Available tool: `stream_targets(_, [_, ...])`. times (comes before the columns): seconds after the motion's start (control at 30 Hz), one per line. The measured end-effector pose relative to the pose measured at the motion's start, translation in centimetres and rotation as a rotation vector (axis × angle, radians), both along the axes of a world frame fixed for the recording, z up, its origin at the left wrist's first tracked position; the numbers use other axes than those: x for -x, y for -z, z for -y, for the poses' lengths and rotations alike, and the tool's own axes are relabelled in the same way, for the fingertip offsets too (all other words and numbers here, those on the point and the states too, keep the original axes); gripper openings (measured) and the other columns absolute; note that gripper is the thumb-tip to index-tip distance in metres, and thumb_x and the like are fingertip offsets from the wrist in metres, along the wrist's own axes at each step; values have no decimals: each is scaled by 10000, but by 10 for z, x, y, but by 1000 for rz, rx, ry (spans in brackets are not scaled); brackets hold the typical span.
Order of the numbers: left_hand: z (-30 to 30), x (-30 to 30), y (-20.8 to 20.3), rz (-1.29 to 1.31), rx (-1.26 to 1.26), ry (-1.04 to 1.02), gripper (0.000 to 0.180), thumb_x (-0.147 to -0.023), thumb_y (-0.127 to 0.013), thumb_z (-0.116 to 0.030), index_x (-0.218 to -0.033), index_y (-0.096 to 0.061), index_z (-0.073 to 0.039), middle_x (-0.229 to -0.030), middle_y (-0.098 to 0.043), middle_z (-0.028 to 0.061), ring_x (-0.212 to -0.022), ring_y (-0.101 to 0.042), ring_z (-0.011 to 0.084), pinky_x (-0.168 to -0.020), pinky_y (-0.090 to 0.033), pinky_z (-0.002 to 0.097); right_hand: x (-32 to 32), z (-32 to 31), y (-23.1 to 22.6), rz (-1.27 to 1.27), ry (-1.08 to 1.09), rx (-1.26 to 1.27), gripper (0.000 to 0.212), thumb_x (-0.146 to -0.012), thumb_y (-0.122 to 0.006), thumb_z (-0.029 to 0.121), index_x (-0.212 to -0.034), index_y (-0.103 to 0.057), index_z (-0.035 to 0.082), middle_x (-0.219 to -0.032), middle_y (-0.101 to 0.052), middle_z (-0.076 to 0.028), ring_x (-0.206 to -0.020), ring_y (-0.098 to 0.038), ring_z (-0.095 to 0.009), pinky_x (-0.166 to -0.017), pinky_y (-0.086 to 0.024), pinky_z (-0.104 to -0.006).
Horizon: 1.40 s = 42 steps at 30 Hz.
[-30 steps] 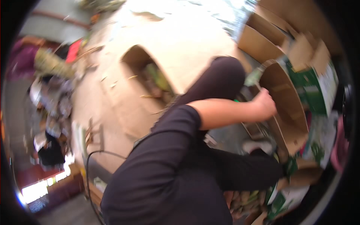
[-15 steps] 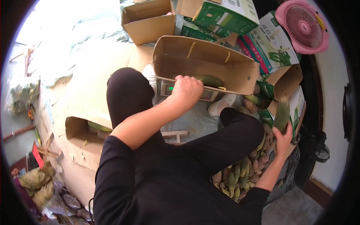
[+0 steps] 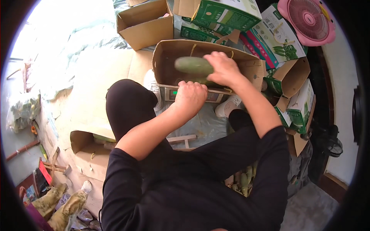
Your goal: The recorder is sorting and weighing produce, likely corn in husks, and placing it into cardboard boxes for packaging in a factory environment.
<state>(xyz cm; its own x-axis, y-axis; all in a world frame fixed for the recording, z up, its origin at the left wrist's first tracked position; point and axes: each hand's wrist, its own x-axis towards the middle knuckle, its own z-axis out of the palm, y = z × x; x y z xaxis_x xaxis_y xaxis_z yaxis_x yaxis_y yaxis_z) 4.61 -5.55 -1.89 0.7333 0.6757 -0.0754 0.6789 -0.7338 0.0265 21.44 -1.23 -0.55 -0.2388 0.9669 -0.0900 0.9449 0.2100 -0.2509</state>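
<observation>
Long green smooth-skinned gourd (image 3: pixel 192 64): right hand (image 3: pixel 223 69) clamped on one end, over the open brown cardboard box (image 3: pixel 163 61). Left hand (image 3: pixel 190 98) fisted on the box's near wall. Likely firm, heavyish (best gripped mid-length).

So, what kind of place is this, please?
Probably a small produce packing area on a floor: the right hand puts a long green vegetable into an open brown cardboard box, with green printed cartons stacked behind.

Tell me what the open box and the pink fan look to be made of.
The box looks like plain brown cardboard: matte, with creased flaps. The fan seems to be glossy pink plastic with a thin ribbed grille, though that grille could be painted wire.
</observation>
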Motion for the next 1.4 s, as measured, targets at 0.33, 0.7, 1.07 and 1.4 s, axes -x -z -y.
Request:
stream_targets(0.33, [-6,-1,0,-5,-67,15,29,-778,-527,-132,-784,-555,-136,-734,-614,21,-711,-631,172,-600,-473,332,2,-15,37,-281,47,92,491,-715,-677,217,-1181,-539,147,-1115,-572,-100,-1037,-549,-281,-883,-451,-403])
stream_targets(0.7, [-20,-9,1,-108,-17,-16,113,-772,-540,-51,-855,-532,-127,-834,-620,61,-797,-642,244,-662,-509,376,-172,161,-45,-900,706,-202,309,-848,-585,86,-1155,-561,59,-978,-598,-13,-886,-547,-77,-789,-445,-236])
stream_targets(1.07, [-21,-25,2,-13,121,-104,267,-800,-572,-163,-1065,-566,-128,-929,-637,147,-888,-604,335,-743,-474,434,-112,487,224,-162,1057,355,217,-739,-583,158,-922,-610,44,-893,-626,-175,-888,-589,-335,-773,-463,-411])
stream_targets(1.4, [-30,-21,0,7,127,-31,268,-781,-572,-135,-1034,-575,-45,-896,-638,191,-845,-609,368,-718,-469,428,16,586,306,-680,1209,738,219,-717,-600,205,-899,-605,84,-763,-635,-166,-590,-600,-328,-567,-487,-394])
